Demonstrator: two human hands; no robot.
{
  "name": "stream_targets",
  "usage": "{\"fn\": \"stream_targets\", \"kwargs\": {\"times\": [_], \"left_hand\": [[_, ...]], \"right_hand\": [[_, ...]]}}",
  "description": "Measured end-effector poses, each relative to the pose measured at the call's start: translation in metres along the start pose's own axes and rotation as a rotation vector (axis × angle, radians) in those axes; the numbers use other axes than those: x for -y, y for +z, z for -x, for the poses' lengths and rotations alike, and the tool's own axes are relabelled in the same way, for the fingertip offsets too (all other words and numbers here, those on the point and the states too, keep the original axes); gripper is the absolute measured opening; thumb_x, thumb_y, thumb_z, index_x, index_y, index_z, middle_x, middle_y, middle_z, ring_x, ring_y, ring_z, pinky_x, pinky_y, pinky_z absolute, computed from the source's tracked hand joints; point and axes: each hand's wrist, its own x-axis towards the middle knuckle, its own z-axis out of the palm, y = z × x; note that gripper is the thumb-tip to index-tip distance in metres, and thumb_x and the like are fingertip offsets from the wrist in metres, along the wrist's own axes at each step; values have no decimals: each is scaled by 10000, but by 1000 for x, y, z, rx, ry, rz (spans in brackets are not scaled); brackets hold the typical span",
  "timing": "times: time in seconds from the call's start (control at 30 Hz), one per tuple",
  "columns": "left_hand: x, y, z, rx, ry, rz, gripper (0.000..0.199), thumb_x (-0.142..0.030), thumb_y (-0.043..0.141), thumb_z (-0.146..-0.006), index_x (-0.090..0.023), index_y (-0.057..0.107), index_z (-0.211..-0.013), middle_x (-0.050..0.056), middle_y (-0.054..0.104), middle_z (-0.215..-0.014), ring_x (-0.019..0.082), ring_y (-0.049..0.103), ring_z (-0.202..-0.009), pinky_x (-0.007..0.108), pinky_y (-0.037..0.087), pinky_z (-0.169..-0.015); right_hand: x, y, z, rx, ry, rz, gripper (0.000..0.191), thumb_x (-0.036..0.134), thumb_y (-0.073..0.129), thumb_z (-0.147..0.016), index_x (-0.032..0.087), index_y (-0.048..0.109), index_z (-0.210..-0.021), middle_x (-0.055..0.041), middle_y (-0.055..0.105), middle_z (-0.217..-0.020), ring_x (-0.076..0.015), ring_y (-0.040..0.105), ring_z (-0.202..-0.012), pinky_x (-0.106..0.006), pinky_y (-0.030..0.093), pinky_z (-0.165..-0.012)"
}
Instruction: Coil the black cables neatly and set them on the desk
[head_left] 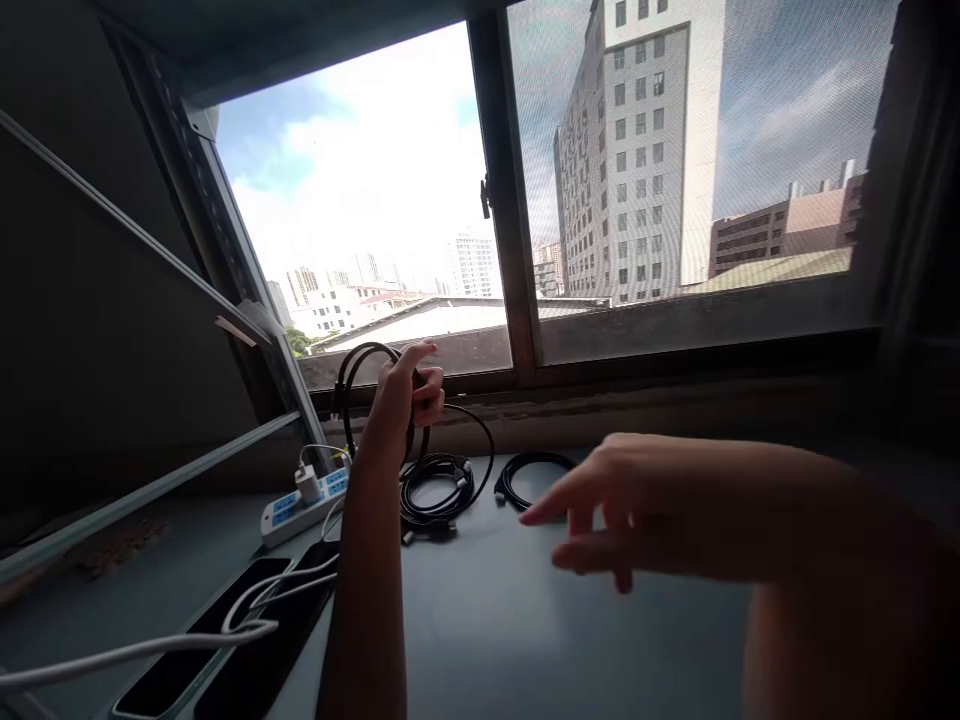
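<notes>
My left hand (416,385) is raised near the window sill, its fingers closed around a looped black cable (346,385). A strand of that cable hangs down and curves to the right toward the table. Below it, a coiled black cable (435,490) with connector ends lies on the table. Farther right sits another black cable coil (517,480), partly hidden behind my right hand (600,500). That hand hovers over the table with its fingers apart and the index finger stretched out to the left, slightly blurred, holding nothing.
A white power strip (304,510) with a plugged-in charger (307,484) lies left. White charging cords (247,628) cross two dark phone-like slabs (202,610) at the lower left. Metal shelf bars (150,490) stand at the left, and a window frame (517,250) rises behind the table (480,620).
</notes>
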Motion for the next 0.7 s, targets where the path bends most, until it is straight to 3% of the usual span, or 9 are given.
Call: {"fn": "stream_targets", "kwargs": {"times": [0.07,0.13,0.2,0.27,0.37,0.47,0.7], "left_hand": [[-2,2,3,-27,64,10,219,-329,524,-756,-221,346,-686,-120,193,-389,40,209,-256,161,126,-287],[-3,4,5,-60,142,16,224,-298,589,-714,-224,378,-729,-132,215,-394,30,197,-256,156,110,-282],[-3,6,6,-81,200,27,242,-272,626,-685,-226,412,-789,-141,240,-399,24,183,-255,155,100,-275],[-3,8,7,-80,229,37,263,-265,642,-674,-227,431,-827,-148,253,-397,23,181,-251,156,102,-271],[-4,13,10,-65,245,41,274,-253,647,-667,-228,447,-852,-152,257,-389,22,186,-248,156,108,-273],[-6,20,14,-72,255,36,268,-239,643,-664,-224,446,-846,-152,260,-386,22,196,-258,155,113,-278],[-11,30,24,-144,310,0,251,-214,614,-688,-226,436,-865,-152,281,-370,33,235,-260,158,146,-287]], "right_hand": [[-3,-5,-32,85,96,-85,320,416,511,-864,156,652,-986,-27,650,-654,-154,640,-602,-198,438,-481],[-16,-4,-70,117,257,-119,319,385,522,-851,97,638,-924,-83,661,-752,-173,643,-605,-208,441,-466],[-37,5,-108,205,425,-102,388,447,544,-831,70,628,-862,-109,648,-695,-197,639,-613,-238,462,-497],[-62,20,-138,253,473,-125,395,441,572,-814,51,628,-781,-123,626,-621,-227,634,-586,-287,481,-505],[-91,46,-167,194,357,-241,294,390,615,-801,96,626,-800,-71,632,-682,-181,641,-622,-238,491,-536],[-103,61,-182,62,190,-349,245,356,604,-822,114,597,-789,-60,633,-751,-159,640,-686,-182,469,-516],[-80,51,-184,-317,-130,-574,60,169,512,-875,163,452,-874,-39,636,-854,-110,625,-715,-147,457,-515]]}}
